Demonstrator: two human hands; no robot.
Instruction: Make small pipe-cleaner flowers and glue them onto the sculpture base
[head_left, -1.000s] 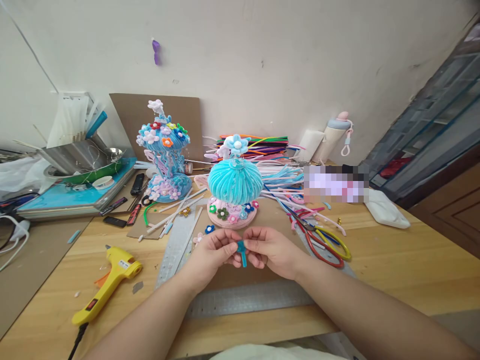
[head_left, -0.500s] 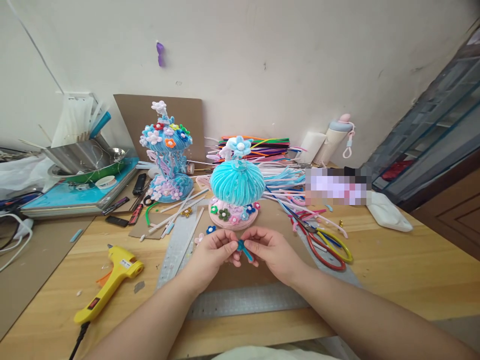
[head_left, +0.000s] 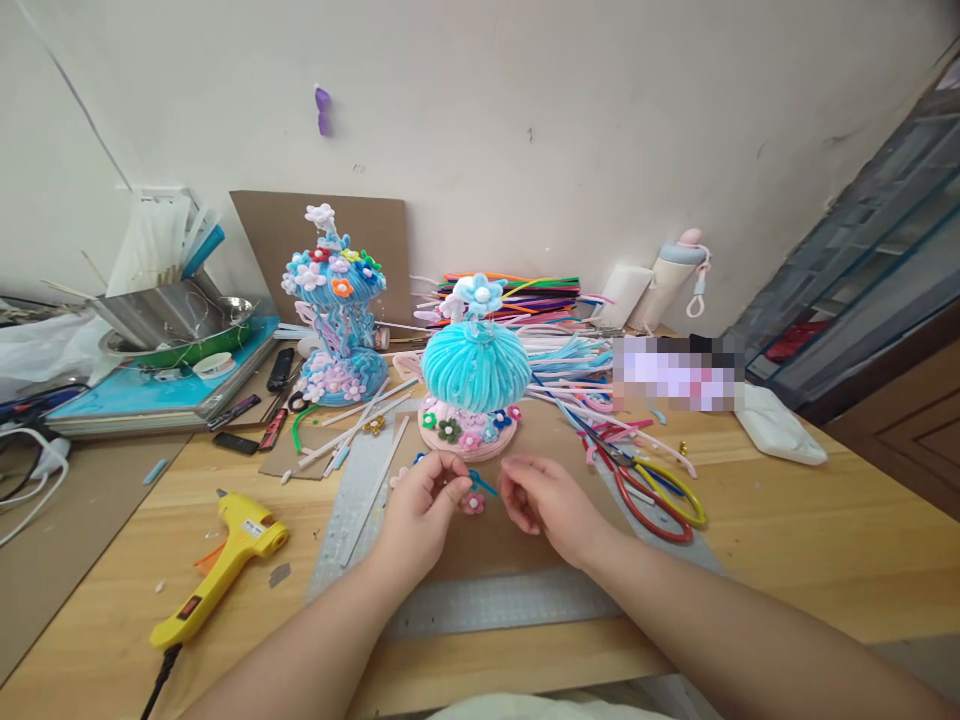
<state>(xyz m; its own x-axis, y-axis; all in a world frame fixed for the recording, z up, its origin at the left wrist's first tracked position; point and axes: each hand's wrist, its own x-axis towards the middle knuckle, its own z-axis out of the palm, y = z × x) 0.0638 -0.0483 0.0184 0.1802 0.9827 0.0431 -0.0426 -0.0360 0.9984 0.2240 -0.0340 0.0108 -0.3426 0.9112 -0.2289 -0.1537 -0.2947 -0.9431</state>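
My left hand is closed, pinching a short, bent piece of blue pipe cleaner whose ends stick out to the right. Just apart from it, my right hand has loosely curled fingers with nothing visible between them. A pink pipe-cleaner flower shows below the left fingertips. Partly covered by the left hand are a dark blue flower and a pale pink one. Beyond both hands stands a turquoise domed pipe-cleaner ornament on a pink round base dotted with flowers.
A yellow hot glue gun lies at left. Scissors with red and yellow handles rest at right. A taller blue flowered ornament stands behind, left of bundled pipe cleaners. Cardboard covers a grey cutting mat.
My right hand has let go of the blue pipe cleaner and drawn slightly to the right. The left hand keeps hold of it, and the pink flower below has come into view.
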